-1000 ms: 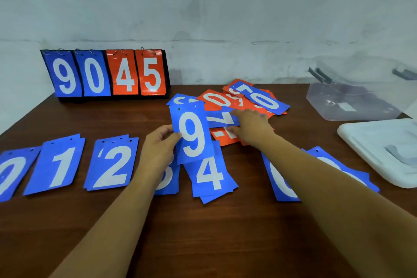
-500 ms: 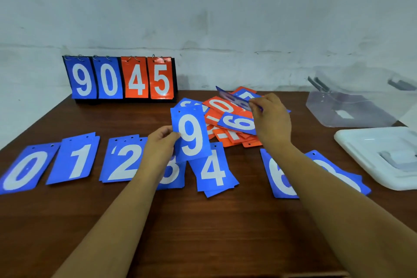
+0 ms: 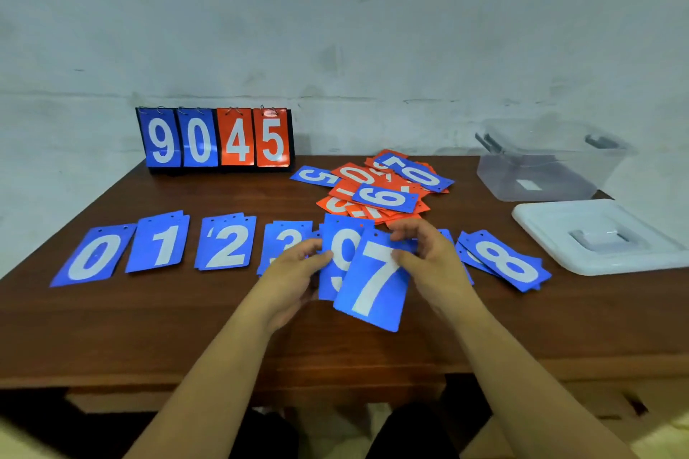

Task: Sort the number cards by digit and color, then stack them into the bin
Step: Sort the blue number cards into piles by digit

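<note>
Along the front of the surface (image 3: pixel 186 328) a row is laid from left to right: the 0 card (image 3: pixel 93 255), the 1 card (image 3: pixel 160 240), the 2 card (image 3: pixel 227 242) and the 3 card (image 3: pixel 285 238), each just beside the next. The 8 card (image 3: pixel 507 261) is placed further right. Between the 3 card and the 8 card, the 9 card (image 3: pixel 345 246) is held by the left hand (image 3: pixel 294 272) and is overlapped by the 7 card (image 3: pixel 373 283), which is pinched in the right hand (image 3: pixel 428 253). Behind them a loose pile (image 3: pixel 380 190) of cards is spread. The scoreboard (image 3: pixel 216 138) is stood at the back left. The bin (image 3: pixel 548 164) is set at the back right, with the lid (image 3: pixel 596 235) laid before it.
</note>
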A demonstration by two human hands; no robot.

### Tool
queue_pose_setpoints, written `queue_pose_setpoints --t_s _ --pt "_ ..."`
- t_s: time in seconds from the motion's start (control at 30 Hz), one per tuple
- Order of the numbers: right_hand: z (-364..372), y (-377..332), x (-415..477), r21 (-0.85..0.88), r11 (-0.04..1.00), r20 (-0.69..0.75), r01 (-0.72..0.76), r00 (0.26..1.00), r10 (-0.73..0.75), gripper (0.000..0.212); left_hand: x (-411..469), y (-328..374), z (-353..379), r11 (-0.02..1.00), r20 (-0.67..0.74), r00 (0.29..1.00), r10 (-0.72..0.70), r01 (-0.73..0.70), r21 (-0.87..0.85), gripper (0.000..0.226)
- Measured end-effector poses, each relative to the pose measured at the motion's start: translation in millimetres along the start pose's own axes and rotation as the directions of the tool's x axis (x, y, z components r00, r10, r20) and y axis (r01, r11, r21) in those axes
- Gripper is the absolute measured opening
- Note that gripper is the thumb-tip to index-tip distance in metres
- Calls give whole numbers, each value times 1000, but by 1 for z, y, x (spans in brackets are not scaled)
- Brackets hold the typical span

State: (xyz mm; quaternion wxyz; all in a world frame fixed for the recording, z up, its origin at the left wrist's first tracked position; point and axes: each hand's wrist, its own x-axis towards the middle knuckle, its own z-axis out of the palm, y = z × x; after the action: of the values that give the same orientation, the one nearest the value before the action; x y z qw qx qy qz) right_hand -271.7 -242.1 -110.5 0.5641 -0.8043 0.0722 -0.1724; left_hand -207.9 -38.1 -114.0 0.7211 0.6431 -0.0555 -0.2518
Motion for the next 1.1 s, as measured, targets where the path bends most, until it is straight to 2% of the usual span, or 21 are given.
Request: queue_pose_setpoints --t_s 0.13,0.23,0.3,0.33,0.43,0.57,0.67,0.9,1.03,1.1 --pt "4 3 -25 52 999 -41 13 999 -11 58 -16 -13 11 995 89 995 40 -47 83 32" --pt "8 2 -35 111 991 -128 -77 988 91 60 -21 -24 21 982 32 996 85 -89 166 42" --pt "10 0 -43 194 963 -182 -188 958 223 54 -22 -31 29 983 -77 989 129 -117 143 38" --pt "10 -1 -48 179 960 -171 -217 954 248 48 -22 -33 32 979 -118 981 156 -139 147 35" --pt "8 3 -59 113 957 -86 -268 957 278 26 -21 -38 45 962 -118 970 212 -186 199 36" --pt "-20 14 -45 73 930 -250 -360 896 367 18 -13 -35 59 942 -147 955 257 -213 258 27" --pt "-46 23 -24 -22 932 -334 -362 881 335 23 -2 -33 60 943 -215 939 268 -211 256 27" --pt "-51 41 10 -250 903 -213 -350 929 302 20 9 -29 54 945 -272 928 254 -179 273 30" --pt "-34 44 7 -268 920 -129 -287 957 260 22 15 -33 42 954 -297 925 237 -164 252 29" --pt "-28 45 3 -192 939 -130 -286 956 264 22 17 -33 41 955 -295 927 232 -159 249 29"
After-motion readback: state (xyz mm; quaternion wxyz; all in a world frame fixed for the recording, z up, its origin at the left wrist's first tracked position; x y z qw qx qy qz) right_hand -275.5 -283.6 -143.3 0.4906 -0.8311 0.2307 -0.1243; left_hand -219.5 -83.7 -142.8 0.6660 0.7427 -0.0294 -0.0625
